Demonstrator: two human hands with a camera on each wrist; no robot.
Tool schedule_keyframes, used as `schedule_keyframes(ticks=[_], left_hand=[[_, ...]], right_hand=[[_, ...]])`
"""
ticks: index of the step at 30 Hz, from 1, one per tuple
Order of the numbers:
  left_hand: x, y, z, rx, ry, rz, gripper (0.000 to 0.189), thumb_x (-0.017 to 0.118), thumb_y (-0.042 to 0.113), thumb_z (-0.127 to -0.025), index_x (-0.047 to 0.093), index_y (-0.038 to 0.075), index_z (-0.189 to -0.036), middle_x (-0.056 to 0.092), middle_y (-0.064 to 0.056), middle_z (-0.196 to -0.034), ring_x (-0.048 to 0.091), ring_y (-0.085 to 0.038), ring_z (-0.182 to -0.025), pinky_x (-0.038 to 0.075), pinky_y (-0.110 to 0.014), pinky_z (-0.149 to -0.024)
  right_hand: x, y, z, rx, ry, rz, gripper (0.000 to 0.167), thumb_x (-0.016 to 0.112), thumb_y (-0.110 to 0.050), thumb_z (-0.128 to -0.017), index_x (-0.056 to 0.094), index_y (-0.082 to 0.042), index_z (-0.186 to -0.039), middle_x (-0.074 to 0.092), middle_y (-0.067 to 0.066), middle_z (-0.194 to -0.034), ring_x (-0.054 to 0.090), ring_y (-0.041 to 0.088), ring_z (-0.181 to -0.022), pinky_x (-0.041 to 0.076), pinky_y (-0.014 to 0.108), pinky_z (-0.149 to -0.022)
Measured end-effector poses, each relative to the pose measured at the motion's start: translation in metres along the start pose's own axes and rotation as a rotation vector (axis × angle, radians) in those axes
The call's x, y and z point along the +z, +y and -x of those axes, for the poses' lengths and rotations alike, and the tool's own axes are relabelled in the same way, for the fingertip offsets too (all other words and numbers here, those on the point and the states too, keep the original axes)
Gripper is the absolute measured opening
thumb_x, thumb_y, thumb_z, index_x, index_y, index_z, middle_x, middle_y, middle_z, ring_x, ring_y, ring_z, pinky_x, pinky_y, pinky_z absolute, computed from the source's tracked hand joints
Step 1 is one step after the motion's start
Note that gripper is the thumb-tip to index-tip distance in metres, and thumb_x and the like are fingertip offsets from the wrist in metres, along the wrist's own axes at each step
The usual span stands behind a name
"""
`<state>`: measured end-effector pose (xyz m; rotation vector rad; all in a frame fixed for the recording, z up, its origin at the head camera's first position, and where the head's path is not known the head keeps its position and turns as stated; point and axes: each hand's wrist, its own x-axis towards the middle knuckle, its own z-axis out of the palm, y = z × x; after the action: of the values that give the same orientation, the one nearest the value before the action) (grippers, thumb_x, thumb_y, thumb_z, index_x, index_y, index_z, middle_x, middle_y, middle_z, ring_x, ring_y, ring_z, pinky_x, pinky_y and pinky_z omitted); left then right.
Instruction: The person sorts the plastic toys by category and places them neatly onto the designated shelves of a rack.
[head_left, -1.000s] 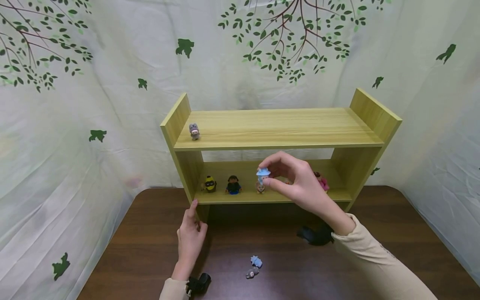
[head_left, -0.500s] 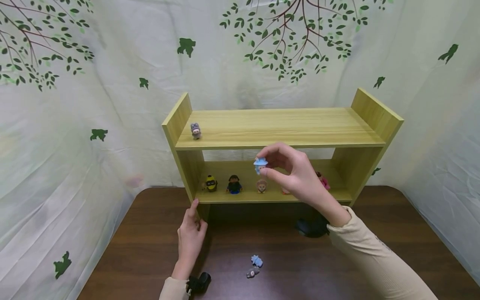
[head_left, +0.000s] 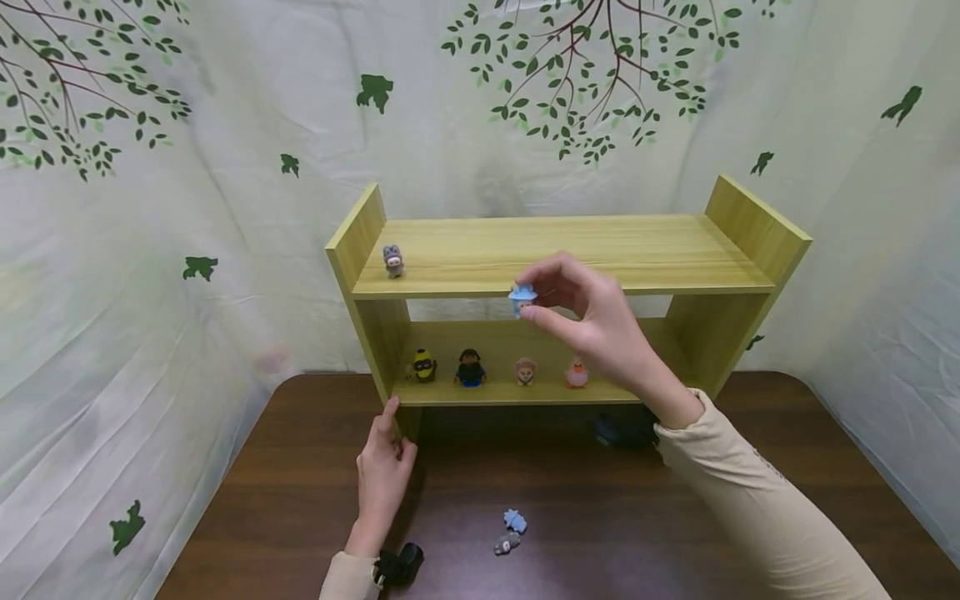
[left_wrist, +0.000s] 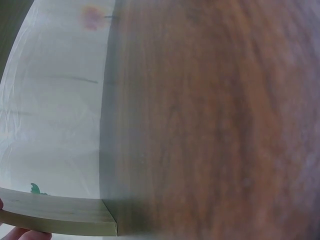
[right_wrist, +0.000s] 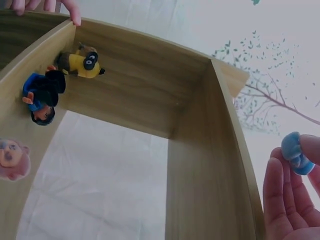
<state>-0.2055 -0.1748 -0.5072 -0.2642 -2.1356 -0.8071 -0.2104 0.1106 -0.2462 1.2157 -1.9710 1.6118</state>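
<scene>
My right hand pinches a small figurine in a blue hat between thumb and fingers. In the head view it overlaps the front edge of the upper shelf. The right wrist view shows the same blue figurine beside the upper board. My left hand grips the left side panel of the wooden shelf unit, with its index fingertip at the lower shelf's corner. On the upper shelf's left end stands a grey figurine with ears.
Along the lower shelf stand a yellow-capped figurine, a dark-haired one, a brown-pink one and a pink one. A light blue figurine and a grey figurine lie on the brown table.
My right hand has risen with the blue-hatted figurine from lower-shelf height to the upper shelf's edge. Figurines behind it have come into view; one at the right is hidden. My left hand stays put.
</scene>
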Motion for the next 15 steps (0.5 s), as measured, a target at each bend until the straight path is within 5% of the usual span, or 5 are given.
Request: schedule_keyframes(ticks=[15], left_hand=[[0.001,-0.002,0.0,0.009,0.011,-0.002,0.09,0.061,-0.02,-0.07,0.033,0.023,-0.144,0.043,-0.005,-0.083,0.03,-0.008,-0.055,0.03,-0.027,-0.048]], right_hand=[[0.004,0.0,-0.021,-0.038,0.033,0.002,0.023,0.066,0.007,-0.084,0.06,0.004,-0.106,0.062,0.009,-0.098,0.062,0.024,-0.086,0.051,0.035,-0.078]])
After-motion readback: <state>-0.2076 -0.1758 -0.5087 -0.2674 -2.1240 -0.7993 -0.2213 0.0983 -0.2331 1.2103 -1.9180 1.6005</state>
